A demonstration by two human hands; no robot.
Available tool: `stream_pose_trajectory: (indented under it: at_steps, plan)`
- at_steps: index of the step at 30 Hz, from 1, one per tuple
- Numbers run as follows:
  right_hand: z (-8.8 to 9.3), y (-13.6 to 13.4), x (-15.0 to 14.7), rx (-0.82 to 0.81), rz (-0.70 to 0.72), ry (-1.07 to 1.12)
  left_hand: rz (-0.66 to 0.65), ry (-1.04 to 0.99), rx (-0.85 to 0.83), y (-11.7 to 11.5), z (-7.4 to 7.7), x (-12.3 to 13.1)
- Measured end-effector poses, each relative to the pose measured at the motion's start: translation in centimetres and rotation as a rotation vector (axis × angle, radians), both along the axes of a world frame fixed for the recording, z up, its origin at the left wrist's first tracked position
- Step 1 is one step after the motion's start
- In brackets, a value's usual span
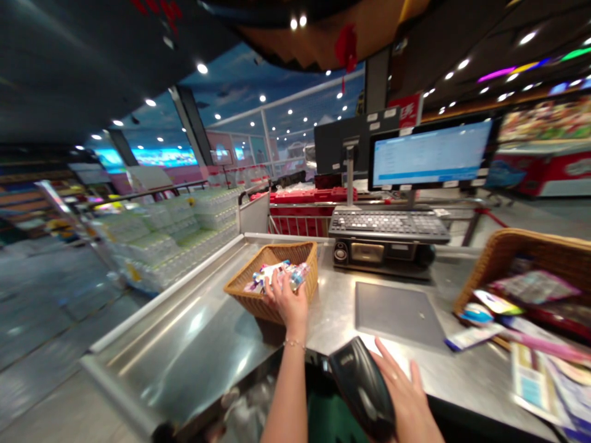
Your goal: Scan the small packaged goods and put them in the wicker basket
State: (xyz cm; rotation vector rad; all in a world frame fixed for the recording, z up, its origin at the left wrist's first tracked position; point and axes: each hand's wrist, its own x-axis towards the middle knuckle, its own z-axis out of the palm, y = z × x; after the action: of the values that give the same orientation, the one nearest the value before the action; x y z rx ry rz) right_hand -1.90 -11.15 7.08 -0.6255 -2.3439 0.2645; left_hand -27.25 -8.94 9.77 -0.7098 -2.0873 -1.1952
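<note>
Small packets [299, 277] lie in a wicker basket [258, 306] on our steel counter [198, 344], where its walls seem to keep such loose pieces together. Our left hand [286, 301] reaches over the rim with its fingers on them, though we cannot tell whether it grips any. Our right hand [406, 397] has its fingers spread beside a black handheld scanner [362, 387] near the counter's edge; we cannot tell whether it holds it or merely rests against it. Between the two baskets lies a grey mat [399, 314], below the keyboard [390, 224] and monitor [431, 154], which presumably face us for easy reading. Across to our right, more packages [530, 375] spread in front of a larger basket [478, 274].
</note>
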Motion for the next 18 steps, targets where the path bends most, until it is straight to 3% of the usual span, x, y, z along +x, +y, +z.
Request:
stream_pose_trajectory:
  at_steps: [6, 18]
  plan:
    - [0.3, 0.1, 0.5, -0.023, 0.034, -0.065, 0.079, -0.032, -0.033, -0.3, 0.4, -0.6]
    - [0.3, -0.1, 0.3, -0.038, -0.032, 0.048, -0.014, 0.032, -0.011, 0.4, 0.6, 1.4]
